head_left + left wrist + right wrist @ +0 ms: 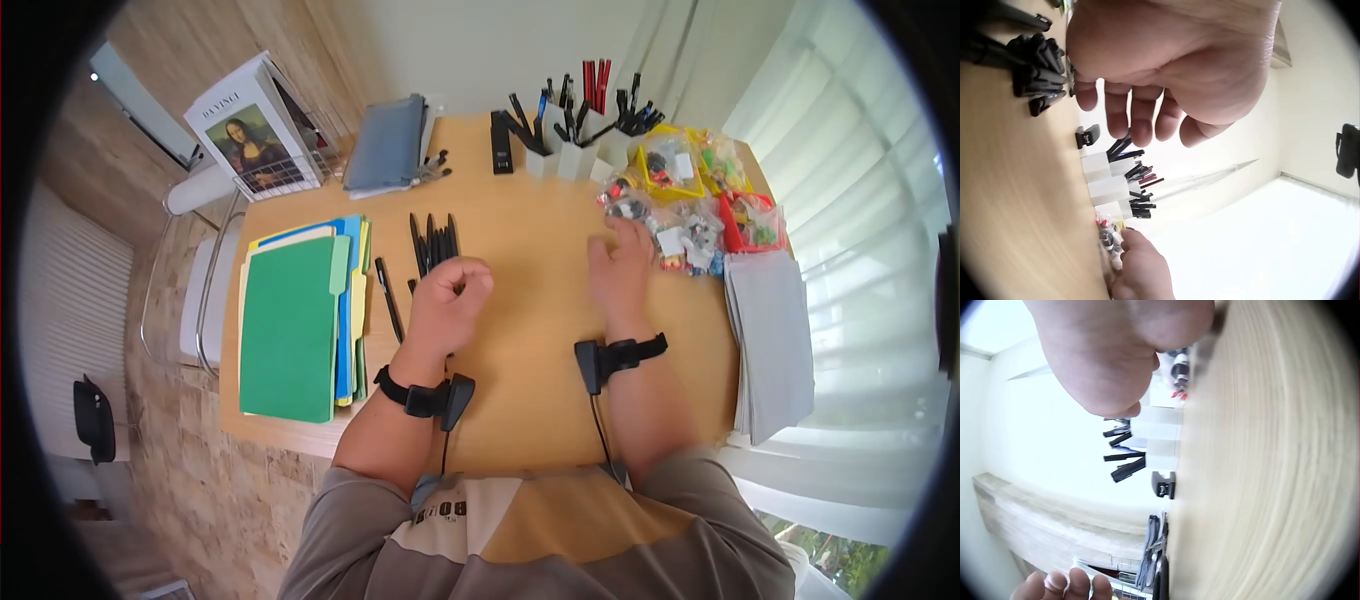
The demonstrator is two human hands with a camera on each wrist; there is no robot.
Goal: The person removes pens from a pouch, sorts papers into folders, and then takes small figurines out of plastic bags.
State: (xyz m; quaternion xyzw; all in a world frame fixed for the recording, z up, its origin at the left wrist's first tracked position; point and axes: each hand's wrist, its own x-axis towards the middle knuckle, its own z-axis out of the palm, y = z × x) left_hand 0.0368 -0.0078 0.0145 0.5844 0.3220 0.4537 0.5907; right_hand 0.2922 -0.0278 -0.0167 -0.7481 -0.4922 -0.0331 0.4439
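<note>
My left hand (448,308) is just in front of a bunch of black pens (432,238), its fingers loosely bent and nothing held. In the left wrist view the palm faces the camera with the fingers hanging, and the pens (1038,69) lie beyond it on the table. A single black pen (389,298) lies left of this hand. On the other side, my right hand (622,278) is empty, fingers forward, next to clear bags of small parts (690,235). From the right wrist, the thumb side hides most of its fingers.
Coloured folders (290,320) are stacked at left, with grey folders (385,145) and a wire rack (285,178) behind. White holders with pens (575,158), a black stapler (501,142), yellow baskets (670,185), a red basket (738,238) and white paper (770,340) also occupy the table.
</note>
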